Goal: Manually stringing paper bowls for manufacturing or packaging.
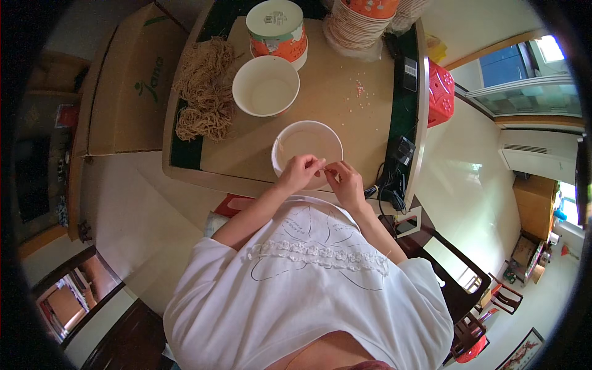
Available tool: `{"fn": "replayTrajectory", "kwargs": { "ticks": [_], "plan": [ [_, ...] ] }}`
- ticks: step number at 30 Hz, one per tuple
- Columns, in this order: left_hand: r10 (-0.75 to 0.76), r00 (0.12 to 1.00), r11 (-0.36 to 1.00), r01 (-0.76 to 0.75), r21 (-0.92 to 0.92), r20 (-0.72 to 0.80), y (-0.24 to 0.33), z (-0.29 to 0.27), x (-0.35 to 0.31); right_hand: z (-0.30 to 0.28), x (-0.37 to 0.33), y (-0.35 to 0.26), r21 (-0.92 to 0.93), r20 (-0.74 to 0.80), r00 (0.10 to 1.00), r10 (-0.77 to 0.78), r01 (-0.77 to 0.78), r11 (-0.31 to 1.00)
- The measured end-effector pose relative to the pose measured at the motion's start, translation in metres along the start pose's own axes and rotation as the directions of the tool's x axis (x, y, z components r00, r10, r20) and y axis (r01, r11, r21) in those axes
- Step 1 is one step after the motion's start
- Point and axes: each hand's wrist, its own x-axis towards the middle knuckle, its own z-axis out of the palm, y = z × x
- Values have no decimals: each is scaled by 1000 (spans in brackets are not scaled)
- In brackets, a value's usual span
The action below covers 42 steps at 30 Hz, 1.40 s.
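Note:
A white paper bucket [288, 137] stands at the table's near edge, its open top toward me. Over its near rim, my left hand [301, 173] and my right hand [346, 182] meet with fingertips pinched together. Between the fingertips is something too small to make out, perhaps a thin strand. Both hands are closed, and my wrists hang over the near side of the bucket. A tangled bundle of brown paper twine [205, 92] lies to the left. Farther back is a second white paper bucket [248, 85], also open at the top.
An orange and green paper bucket [277, 43] stands upside down behind. Stacked buckets [356, 34] rise at the far right. Small pink and white bits [361, 92] are scattered on the cardboard sheet [364, 139]. Black cables [391, 185] lie at the right edge; a large carton [126, 80] is left.

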Motion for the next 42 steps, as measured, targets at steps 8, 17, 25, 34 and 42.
{"fn": "replayTrajectory", "kwargs": {
  "ticks": [8, 17, 25, 34, 42],
  "plan": [
    [52, 998, 998, -53, 31, 36, -4, -5, -3, -1, 0, -1, 13, -8, 1000, -5, 6, 1000],
    [5, 998, 1000, -5, -12, 66, -5, -8, -4, 2, 0, 4, 10, -13, 1000, -28, 28, 1000],
    [-4, 999, 999, 2, 48, 45, 5, -9, -4, -1, 0, -1, 5, 10, 1000, -4, 4, 1000],
    [102, 995, 987, -102, 127, 10, 7, -7, -4, 3, 1, 5, -14, -24, 998, -49, 49, 999],
    [4, 996, 987, -18, -160, -91, -3, -3, 0, 0, 1, 1, -3, 24, 1000, 3, -3, 1000]
  ]
}}
